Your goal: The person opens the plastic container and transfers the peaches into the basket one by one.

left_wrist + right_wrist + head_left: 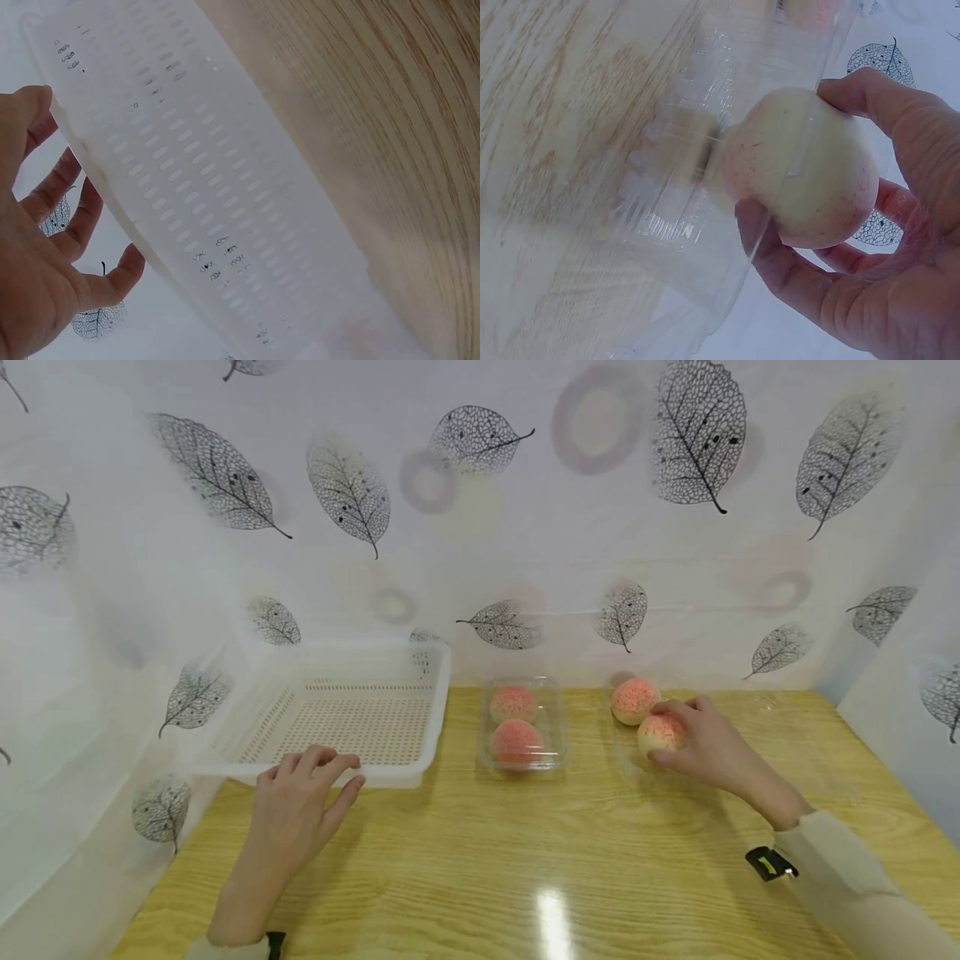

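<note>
My right hand [705,739] pinches a pale peach [660,735] with pink speckles between thumb and fingers. In the right wrist view the peach [802,165] is over a clear plastic box [667,217], whose edge crosses in front of it. Just behind it in the head view, a second peach [634,700] lies in the same box. My left hand [296,802] is at the near rim of a white perforated basket [401,771], fingers loosely bent. The left wrist view shows the fingertips right at the rim of the basket [187,165].
Between basket and right hand stands another clear box [558,750] holding two pink peaches [517,743]. Clear plastic [795,752], barely visible, extends right of the right hand. A leaf-patterned white sheet [510,552] hangs behind the wooden table [465,877].
</note>
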`<act>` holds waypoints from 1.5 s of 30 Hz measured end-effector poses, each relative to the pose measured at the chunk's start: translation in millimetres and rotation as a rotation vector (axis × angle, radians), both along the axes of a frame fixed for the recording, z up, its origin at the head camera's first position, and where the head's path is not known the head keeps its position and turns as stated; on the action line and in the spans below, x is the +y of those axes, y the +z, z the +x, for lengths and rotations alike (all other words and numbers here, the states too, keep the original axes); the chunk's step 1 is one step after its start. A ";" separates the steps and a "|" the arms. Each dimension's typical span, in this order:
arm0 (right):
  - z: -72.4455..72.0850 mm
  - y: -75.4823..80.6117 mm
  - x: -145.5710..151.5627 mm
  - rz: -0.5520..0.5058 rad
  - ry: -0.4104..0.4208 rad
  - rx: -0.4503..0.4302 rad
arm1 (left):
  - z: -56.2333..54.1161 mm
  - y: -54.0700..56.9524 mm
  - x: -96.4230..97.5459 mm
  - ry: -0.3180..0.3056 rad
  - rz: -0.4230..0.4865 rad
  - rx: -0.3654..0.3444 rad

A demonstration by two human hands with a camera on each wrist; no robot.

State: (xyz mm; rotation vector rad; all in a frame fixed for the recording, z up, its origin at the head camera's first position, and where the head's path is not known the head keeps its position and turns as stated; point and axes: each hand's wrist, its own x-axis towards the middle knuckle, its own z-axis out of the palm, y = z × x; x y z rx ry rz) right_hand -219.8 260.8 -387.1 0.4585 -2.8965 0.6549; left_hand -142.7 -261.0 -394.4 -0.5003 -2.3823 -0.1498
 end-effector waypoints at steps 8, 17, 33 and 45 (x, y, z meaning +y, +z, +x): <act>7.4 4.2 -5.4 -0.036 -0.010 0.046 | -0.9 -1.4 -1.5 -0.013 0.012 0.000; 14.8 9.4 -17.0 -0.077 -0.012 0.120 | -0.8 -0.6 -1.8 -0.025 0.019 -0.005; 22.1 15.7 -36.9 -0.133 0.002 0.191 | 0.3 0.3 -0.7 -0.015 0.041 -0.037; 25.2 20.2 -56.6 -0.186 0.037 0.164 | 0.6 1.2 -0.7 -0.015 0.038 -0.034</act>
